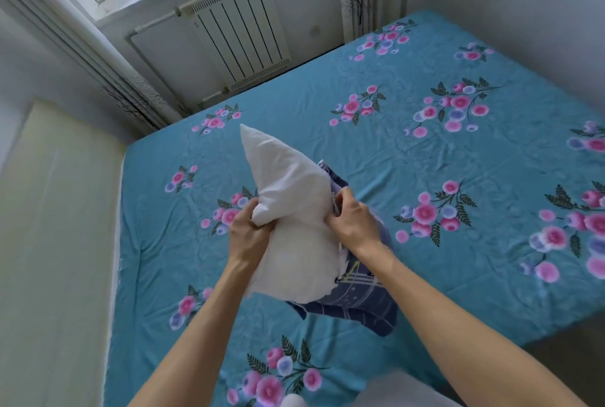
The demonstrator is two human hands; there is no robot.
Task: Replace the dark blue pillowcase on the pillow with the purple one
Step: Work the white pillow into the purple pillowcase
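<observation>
Left hand grips white pillow, mostly out of dark blue pillowcase; right hand pinches pillowcase edge, above bed near front edge.

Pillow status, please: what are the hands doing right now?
Left hand grips white pillow. Right hand pinches dark blue pillowcase edge. Pillow mostly out. Purple case not in view.

— Any words, brands or numbers you can read here?
— None. The dark blue pillowcase carries only pale line drawings, and the bed sheet only printed flowers.
</observation>
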